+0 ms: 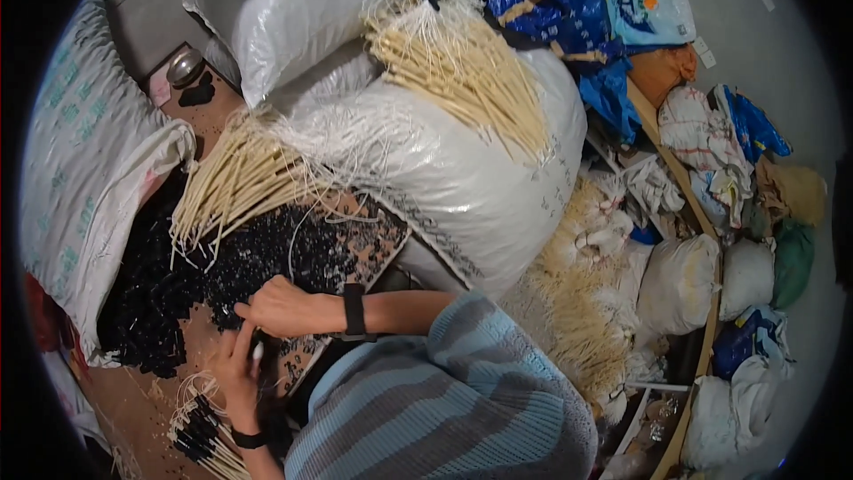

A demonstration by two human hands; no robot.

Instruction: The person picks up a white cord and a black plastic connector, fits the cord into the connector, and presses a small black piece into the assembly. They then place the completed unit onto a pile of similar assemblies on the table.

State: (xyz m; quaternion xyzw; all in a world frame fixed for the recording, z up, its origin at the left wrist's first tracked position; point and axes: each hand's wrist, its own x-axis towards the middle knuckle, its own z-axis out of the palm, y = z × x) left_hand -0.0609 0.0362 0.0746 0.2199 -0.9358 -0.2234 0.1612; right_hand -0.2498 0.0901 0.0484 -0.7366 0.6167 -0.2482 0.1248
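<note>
My right hand (289,307), a black watch on its wrist, has its fingers pinched together around a small black piece (240,309). Just below it, my left hand (235,366) points its fingers up toward the right fingertips, nearly touching them. Something small and white (258,351) shows by its thumb; whether it is held or worn is unclear. The left fingers are curled, and their grip is partly hidden. Both hands are over the near edge of a heap of small black tube-like pieces (267,244). Pale sticks with black ends (197,431) and white strings lie beside my left wrist.
A bundle of pale sticks with white strings (244,169) rests across the heap. Another stick bundle (462,80) lies on a stuffed white sack (426,151). An open white sack (107,187) stands at left. More bags (680,284) crowd the right side along a wooden strip.
</note>
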